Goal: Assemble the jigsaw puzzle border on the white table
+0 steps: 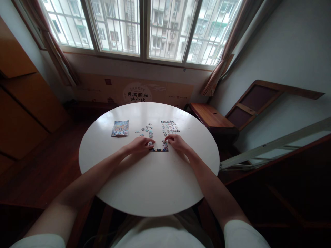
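Working over the round white table (pixel 155 187), holding left hand (pixel 141 143) and right hand (pixel 177 141) at opposite sides of the U-shaped puzzle border (pixel 159 150) mid-table, pinching or merely touching, impossible to tell; probably needing light, level pressing, keeping loose pieces (pixel 143 130) clear.

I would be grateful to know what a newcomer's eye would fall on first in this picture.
Probably the glossy white round table in the middle of the view, below a bright, wide barred window. On it, the left hand and the right hand are at the two sides of a small, multicoloured, U-shaped jigsaw border, open at its far end. Farther left lies a colourful rectangular printed sheet.
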A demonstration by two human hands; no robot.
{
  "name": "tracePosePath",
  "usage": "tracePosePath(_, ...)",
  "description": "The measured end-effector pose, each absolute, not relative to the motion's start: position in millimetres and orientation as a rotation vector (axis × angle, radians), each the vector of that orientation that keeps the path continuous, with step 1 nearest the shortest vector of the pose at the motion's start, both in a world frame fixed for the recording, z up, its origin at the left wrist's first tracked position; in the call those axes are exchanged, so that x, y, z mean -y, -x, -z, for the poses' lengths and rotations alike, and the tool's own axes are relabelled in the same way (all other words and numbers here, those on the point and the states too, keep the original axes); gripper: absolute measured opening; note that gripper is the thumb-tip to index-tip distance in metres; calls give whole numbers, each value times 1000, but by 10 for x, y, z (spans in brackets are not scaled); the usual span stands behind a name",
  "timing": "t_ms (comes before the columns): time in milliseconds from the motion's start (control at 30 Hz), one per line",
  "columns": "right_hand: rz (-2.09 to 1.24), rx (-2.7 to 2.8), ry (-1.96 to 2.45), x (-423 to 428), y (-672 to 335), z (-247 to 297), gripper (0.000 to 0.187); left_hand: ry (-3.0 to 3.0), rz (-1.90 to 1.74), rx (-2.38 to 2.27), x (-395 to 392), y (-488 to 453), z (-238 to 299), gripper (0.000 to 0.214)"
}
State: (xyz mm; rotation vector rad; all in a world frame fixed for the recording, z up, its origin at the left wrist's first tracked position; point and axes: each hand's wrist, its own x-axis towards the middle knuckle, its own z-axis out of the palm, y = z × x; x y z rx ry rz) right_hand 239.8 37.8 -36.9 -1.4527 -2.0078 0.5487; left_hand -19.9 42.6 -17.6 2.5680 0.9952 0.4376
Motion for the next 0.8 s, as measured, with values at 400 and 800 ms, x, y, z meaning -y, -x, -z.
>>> tracePosePath(400, -509, 2022, 1420, -377, -2402, 375, 24, -2570, -414, -998, -412, 194, 158, 39)
tracePosePath(800, -535, 1994, 1386, -369, -2391, 367, 25, -2594, -404, -992, -431, 196, 171, 40)
